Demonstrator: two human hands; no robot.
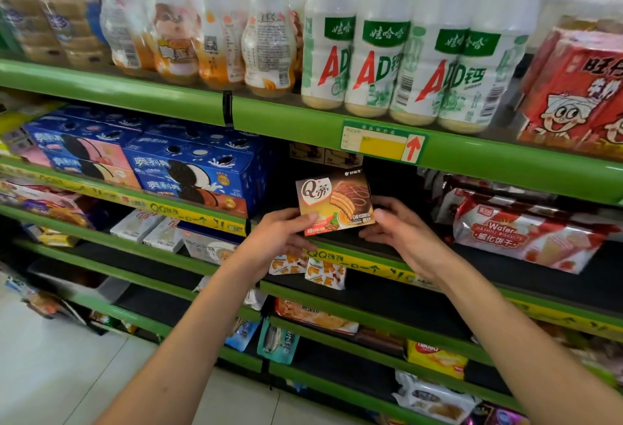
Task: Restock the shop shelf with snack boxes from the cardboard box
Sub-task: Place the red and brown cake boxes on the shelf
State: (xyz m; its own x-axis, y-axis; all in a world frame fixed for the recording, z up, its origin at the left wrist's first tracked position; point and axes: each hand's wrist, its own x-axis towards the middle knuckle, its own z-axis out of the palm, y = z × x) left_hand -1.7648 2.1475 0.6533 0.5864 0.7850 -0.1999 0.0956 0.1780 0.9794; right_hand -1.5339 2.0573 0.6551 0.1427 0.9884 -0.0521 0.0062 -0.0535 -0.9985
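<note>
Snack box [335, 203] is held by both hands, left hand [279, 239] & right hand [401, 232] pinching its sides, just in front of the green shelf [371, 257], right of the blue cookie boxes [199, 171]. Not on the shelf yet. More boxes sit behind it. Cardboard box isn't in view, so can't tell how many are left.

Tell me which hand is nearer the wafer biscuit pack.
Right. The right hand grips the snack box just left of the wafer biscuit pack; the left hand holds the box's far side, farther away.
</note>
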